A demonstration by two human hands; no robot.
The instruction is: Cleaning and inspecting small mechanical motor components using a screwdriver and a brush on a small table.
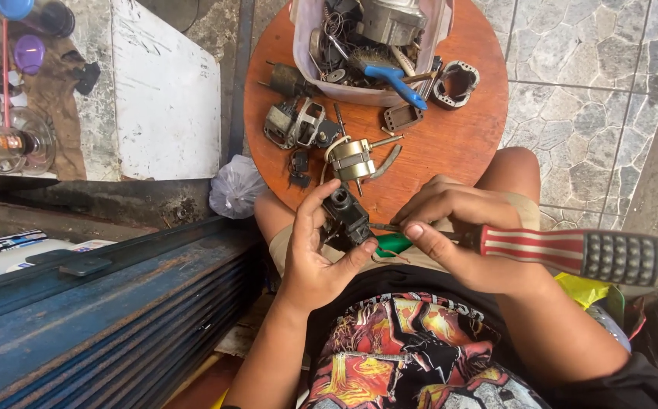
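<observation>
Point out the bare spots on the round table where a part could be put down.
The round table is bare on its right side, below the metal ring and right of the brass motor. The left and middle are crowded with parts, and the tub fills the far edge. The left hand holds a black part.

In my left hand [315, 254] I hold a black switch block [345, 220]; my right hand [450, 227] grips a screwdriver [571, 254] with a red-and-white striped handle and grey dimpled end. Round table [457, 144] is reddish-brown wood, pliers [395, 79] have blue handles, tub [302, 53] pale translucent, shirt [412, 356] black with red-and-yellow print
</observation>
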